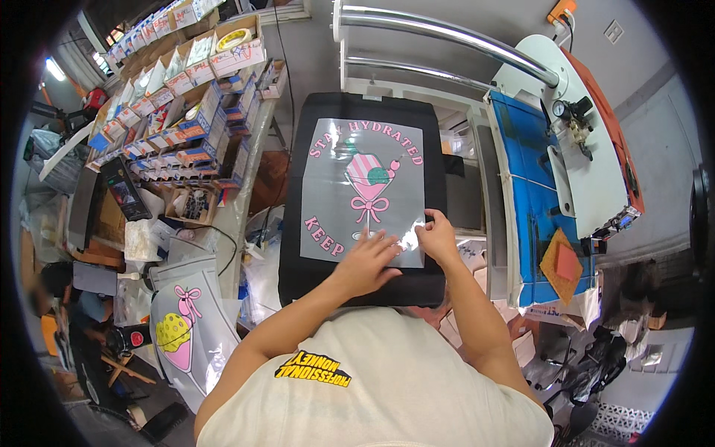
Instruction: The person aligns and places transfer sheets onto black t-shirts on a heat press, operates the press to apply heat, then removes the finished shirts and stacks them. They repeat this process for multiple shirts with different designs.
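Note:
A clear transfer film (320, 194) lies on black fabric (294, 253) stretched over a press platen in front of me. Its print shows a pink striped cocktail glass with a bow (367, 205), a green ball, cherries and pink lettering around it. My left hand (366, 262) rests flat on the film's lower middle, fingers spread. At the film's right edge, toward the lower corner, my right hand (437, 237) pinches the film between thumb and fingers. Light glares off the film between the two hands.
Chrome bars (439, 33) cross behind the platen. To the right stands a blue panel (518, 186) with an orange pad (561, 266) and a pressure gauge (560, 109). Box shelves (175, 119) fill the left bench. Another printed film (212, 331) lies at lower left, near a person's dark shape.

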`<state>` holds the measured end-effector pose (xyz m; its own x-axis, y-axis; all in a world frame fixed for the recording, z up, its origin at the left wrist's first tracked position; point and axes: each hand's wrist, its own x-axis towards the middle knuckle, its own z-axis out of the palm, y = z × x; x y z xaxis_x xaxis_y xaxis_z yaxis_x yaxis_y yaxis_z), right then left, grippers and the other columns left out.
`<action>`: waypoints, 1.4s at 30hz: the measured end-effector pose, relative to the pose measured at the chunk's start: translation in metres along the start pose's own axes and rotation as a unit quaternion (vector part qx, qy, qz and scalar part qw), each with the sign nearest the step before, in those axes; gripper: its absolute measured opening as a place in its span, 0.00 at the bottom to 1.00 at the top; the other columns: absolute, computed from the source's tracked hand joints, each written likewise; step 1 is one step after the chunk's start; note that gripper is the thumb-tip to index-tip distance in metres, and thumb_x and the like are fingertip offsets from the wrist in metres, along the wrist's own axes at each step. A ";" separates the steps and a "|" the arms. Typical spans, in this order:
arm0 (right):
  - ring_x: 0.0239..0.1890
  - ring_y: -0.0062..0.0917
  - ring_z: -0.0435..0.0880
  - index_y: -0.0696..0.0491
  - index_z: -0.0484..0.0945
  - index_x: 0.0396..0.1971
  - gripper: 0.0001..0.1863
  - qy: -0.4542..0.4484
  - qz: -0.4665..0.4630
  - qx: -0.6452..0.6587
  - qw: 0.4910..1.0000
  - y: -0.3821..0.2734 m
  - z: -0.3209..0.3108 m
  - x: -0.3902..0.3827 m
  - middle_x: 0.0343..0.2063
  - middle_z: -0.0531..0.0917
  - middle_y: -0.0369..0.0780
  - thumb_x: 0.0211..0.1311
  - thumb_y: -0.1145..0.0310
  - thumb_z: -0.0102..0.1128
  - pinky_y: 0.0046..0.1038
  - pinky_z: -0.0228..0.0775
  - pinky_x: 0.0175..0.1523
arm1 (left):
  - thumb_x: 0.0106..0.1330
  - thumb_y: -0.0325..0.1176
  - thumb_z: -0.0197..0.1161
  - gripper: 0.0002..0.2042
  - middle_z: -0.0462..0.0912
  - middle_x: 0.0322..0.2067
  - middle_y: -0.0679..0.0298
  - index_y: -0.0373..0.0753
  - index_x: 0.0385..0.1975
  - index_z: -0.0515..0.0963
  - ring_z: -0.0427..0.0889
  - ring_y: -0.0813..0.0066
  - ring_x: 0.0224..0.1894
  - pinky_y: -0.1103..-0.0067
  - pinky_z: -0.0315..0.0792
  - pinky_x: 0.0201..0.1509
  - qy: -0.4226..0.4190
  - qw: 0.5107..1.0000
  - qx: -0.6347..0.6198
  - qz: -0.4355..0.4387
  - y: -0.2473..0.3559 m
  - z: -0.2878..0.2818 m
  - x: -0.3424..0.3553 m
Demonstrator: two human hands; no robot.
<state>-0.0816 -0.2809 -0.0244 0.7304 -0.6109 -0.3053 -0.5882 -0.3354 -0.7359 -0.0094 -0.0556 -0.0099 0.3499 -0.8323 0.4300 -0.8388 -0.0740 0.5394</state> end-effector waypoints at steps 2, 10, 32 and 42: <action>0.48 0.41 0.83 0.58 0.77 0.56 0.26 0.078 -0.067 -0.118 0.988 -0.005 -0.004 -0.016 0.51 0.80 0.50 0.62 0.60 0.67 0.39 0.75 0.49 | 0.60 0.27 0.68 0.17 0.81 0.53 0.56 0.37 0.49 0.78 0.76 0.49 0.62 0.50 0.60 0.73 0.027 0.998 -0.014 -0.048 -0.018 -0.026 -0.017; 0.66 0.45 0.68 0.54 0.80 0.55 0.25 0.143 -0.317 -0.257 0.902 0.026 0.008 -0.064 0.58 0.76 0.45 0.59 0.60 0.68 0.52 0.55 0.70 | 0.61 0.36 0.71 0.16 0.78 0.59 0.60 0.42 0.49 0.83 0.67 0.50 0.69 0.42 0.49 0.75 0.019 0.981 0.142 -0.127 -0.082 -0.077 -0.087; 0.67 0.49 0.68 0.55 0.78 0.57 0.26 0.200 -0.269 -0.172 0.926 0.026 0.011 -0.067 0.61 0.74 0.48 0.59 0.64 0.68 0.46 0.62 0.69 | 0.57 0.32 0.72 0.19 0.78 0.60 0.52 0.39 0.51 0.83 0.71 0.48 0.66 0.55 0.62 0.71 0.121 0.975 0.056 -0.179 -0.091 -0.076 -0.095; 0.37 0.39 0.88 0.59 0.86 0.40 0.12 0.179 0.034 -0.136 0.974 0.057 -0.021 -0.057 0.34 0.89 0.48 0.61 0.67 0.68 0.37 0.78 0.47 | 0.62 0.30 0.72 0.12 0.89 0.30 0.56 0.29 0.41 0.86 0.85 0.73 0.30 0.76 0.78 0.37 0.056 0.834 -0.054 -0.547 -0.115 -0.103 -0.122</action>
<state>-0.1643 -0.2801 -0.0364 0.5481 -0.8324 -0.0819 -0.7364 -0.4338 -0.5192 0.0878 0.1112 -0.0498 0.9230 -0.2423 -0.2989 0.0470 -0.7000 0.7126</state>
